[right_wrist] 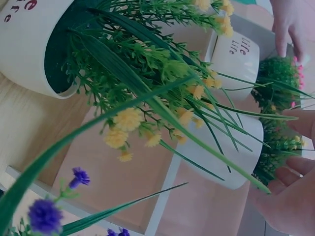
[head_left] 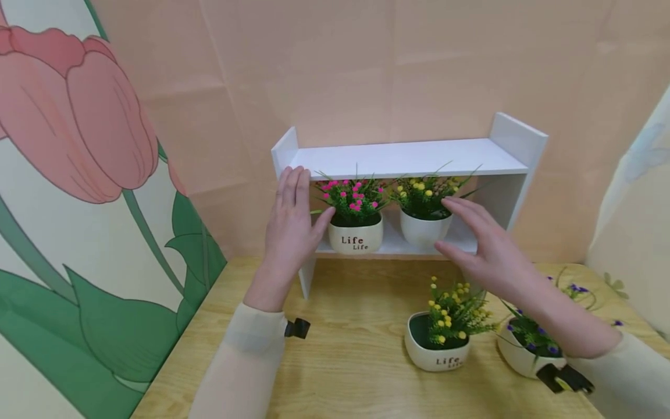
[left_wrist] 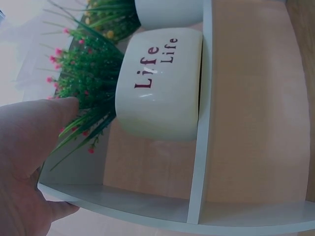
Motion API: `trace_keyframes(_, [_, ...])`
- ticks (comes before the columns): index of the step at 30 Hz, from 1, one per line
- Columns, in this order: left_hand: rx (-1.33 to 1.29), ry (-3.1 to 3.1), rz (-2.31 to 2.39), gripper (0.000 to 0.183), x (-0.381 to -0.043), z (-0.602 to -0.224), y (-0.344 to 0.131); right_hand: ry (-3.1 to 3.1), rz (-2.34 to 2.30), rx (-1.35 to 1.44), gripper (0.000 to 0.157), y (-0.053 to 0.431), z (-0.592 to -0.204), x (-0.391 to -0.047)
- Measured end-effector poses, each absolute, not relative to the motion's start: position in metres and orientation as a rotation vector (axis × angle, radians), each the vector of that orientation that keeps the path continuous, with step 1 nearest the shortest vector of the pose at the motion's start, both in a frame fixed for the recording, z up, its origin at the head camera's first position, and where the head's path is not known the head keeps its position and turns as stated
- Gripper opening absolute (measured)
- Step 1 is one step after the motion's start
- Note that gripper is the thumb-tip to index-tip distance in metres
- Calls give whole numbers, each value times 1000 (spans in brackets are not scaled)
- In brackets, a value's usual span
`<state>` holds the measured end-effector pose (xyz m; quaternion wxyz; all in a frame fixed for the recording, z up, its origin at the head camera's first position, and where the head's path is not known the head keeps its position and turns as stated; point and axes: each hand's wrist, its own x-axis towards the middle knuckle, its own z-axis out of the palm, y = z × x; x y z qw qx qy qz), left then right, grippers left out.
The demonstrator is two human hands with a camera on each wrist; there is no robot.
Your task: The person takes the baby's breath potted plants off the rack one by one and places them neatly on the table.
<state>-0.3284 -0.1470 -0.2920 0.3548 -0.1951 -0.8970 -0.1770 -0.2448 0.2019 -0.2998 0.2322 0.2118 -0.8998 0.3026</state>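
Observation:
A white shelf unit (head_left: 408, 157) stands against the wall. Its lower board holds a "Life" pot with pink flowers (head_left: 356, 233) and, to the right, a white pot with yellow flowers (head_left: 423, 228). My left hand (head_left: 293, 227), fingers fairly straight, is at the shelf's left side panel (left_wrist: 123, 209); its thumb points toward the pink flowers (left_wrist: 74, 73). My right hand (head_left: 484, 244) is spread at the right side of the yellow-flowered pot, thumb and fingers apart, with nothing held between them. In the right wrist view, long leaves partly cover that pot (right_wrist: 226, 157).
On the wooden table (head_left: 345, 349), in front of the shelf, sits another "Life" pot with yellow flowers (head_left: 439, 355). Beside it, under my right forearm, is a pot with purple flowers (head_left: 523, 352). A tulip-printed panel (head_left: 104, 116) lies to the left.

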Motion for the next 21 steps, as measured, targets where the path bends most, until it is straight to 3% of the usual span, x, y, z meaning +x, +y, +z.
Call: trace_keyframes(21, [-488, -2350, -448, 90, -326, -290, -147, -2300, 627, 589, 87, 208, -276, -251])
